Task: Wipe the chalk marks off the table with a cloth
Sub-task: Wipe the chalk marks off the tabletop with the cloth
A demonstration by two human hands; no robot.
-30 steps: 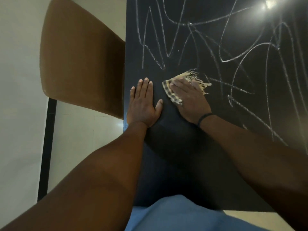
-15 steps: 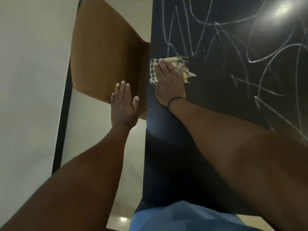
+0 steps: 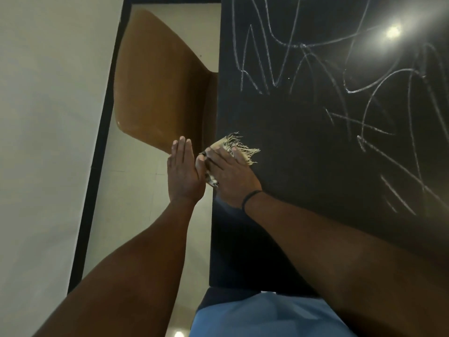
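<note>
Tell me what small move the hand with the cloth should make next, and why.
Probably slide the right hand and its fringed checked cloth forward and right toward the white chalk zigzags: the cloth sits at the black table's left edge, and the surface around it looks already wiped.

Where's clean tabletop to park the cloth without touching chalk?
Free: the dark bare patch of table between the zigzag chalk marks above and the right hand, plus the near strip along the right forearm. Crowded: table's left edge, where left hand meets the cloth.
</note>
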